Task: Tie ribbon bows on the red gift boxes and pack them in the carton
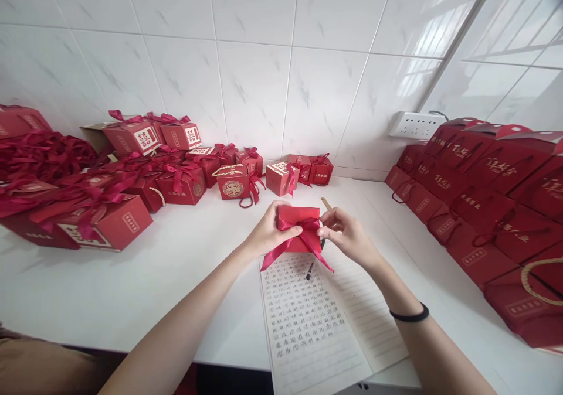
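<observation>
A small red gift box (pixel 302 213) is held up above an open notebook (pixel 303 319). My left hand (pixel 269 231) grips the box from its left side, thumb lying across the front. A crimson satin ribbon (pixel 323 259) is tied round the box in a bow, its two tails hanging down over the page. My right hand (pixel 347 234) is at the box's right edge, thumb and finger pinched on a loop of the ribbon. A dark pen (pixel 309 271) lies partly hidden under the box, on the handwritten page. Behind my right fingers a gold-coloured strip (pixel 326 203) shows.
Many finished-looking red boxes with bows (pixel 182 181) crowd the left and back of the white table (pixel 189 283). Red paper bags (pixel 475 207) are stacked along the right. A white power strip (pixel 417 125) is at the tiled wall (pixel 255 90).
</observation>
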A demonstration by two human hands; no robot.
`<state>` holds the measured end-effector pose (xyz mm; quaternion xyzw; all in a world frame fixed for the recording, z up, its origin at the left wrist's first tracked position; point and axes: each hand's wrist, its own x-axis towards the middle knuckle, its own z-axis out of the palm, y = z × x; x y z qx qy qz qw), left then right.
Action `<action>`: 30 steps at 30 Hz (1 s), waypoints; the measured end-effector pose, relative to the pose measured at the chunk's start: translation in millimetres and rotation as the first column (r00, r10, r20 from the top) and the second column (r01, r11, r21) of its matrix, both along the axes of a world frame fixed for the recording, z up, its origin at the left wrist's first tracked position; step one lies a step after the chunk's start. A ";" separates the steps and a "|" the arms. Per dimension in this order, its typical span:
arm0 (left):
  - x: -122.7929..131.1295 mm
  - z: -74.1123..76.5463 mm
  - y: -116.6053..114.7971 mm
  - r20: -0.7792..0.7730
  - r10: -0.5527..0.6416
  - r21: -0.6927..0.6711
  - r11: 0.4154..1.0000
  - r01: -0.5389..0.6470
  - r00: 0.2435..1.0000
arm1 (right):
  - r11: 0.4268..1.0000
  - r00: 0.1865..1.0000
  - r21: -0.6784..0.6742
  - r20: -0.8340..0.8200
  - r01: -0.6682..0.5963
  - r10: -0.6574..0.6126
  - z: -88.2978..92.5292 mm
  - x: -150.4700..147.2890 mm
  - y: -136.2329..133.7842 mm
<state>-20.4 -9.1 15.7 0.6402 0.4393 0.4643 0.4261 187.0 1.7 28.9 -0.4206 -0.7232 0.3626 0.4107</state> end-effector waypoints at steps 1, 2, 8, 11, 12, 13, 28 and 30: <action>-0.1 -1.4 0.0 -0.003 -0.008 -0.002 1.000 0.008 1.000 | 0.997 0.999 0.058 -0.004 0.053 -0.053 -3.2 -5.3 -1.1; -0.1 -3.0 0.0 -0.010 -0.014 -0.004 1.000 0.014 1.000 | 0.991 0.996 0.104 -0.009 0.085 -0.085 -6.1 -10.4 -2.5; 5.7 -11.6 -3.3 -0.108 0.310 0.246 0.929 -0.277 0.945 | 0.984 0.983 0.123 -0.145 0.132 -0.114 -13.7 -26.3 -8.2; 10.9 -9.1 -7.5 -0.142 0.552 0.408 0.789 -0.459 0.822 | 0.987 0.979 0.091 -0.166 0.132 -0.115 -14.0 -27.1 -8.0; 12.2 -7.3 -9.0 -0.167 0.574 0.412 0.779 -0.472 0.802 | 0.989 0.979 0.075 -0.165 0.129 -0.116 -14.2 -27.3 -8.1; 13.3 -5.4 -10.5 -0.193 0.571 0.397 0.789 -0.468 0.798 | 0.990 0.980 0.056 -0.164 0.126 -0.115 -14.4 -27.6 -8.3; 26.2 -17.3 -12.9 0.011 0.529 0.264 0.817 -0.512 0.849 | 0.984 0.954 -0.159 -0.273 0.086 -0.127 -13.5 -32.7 -8.7; 25.8 -19.4 -12.2 0.010 0.544 0.293 0.801 -0.523 0.839 | 0.980 0.943 -0.188 -0.310 0.067 -0.124 -14.4 -33.0 -7.2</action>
